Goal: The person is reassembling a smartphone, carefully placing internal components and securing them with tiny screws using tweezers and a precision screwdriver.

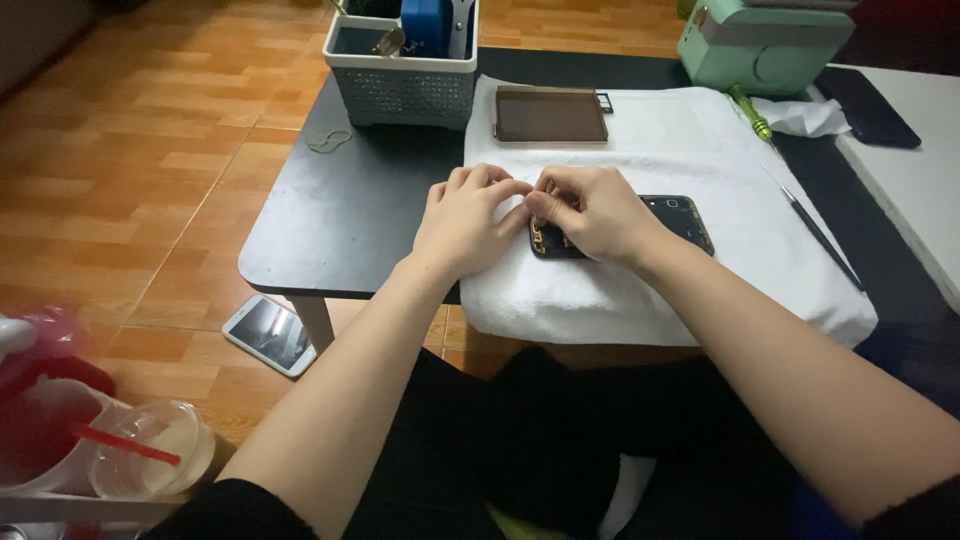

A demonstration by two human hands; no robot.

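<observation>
1. One white phone (268,334) lies on the floor, left of both hands.
2. Left hand (462,222) rests curled, fingertips pinched; what it grips is hidden.
3. Right hand (588,212) pinches at one opened phone (680,222), half covered beneath it on the towel (660,290).

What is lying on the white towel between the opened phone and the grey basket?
In the head view, a flat brown panel lies on the white towel, between the opened phone and the grey basket.
</observation>
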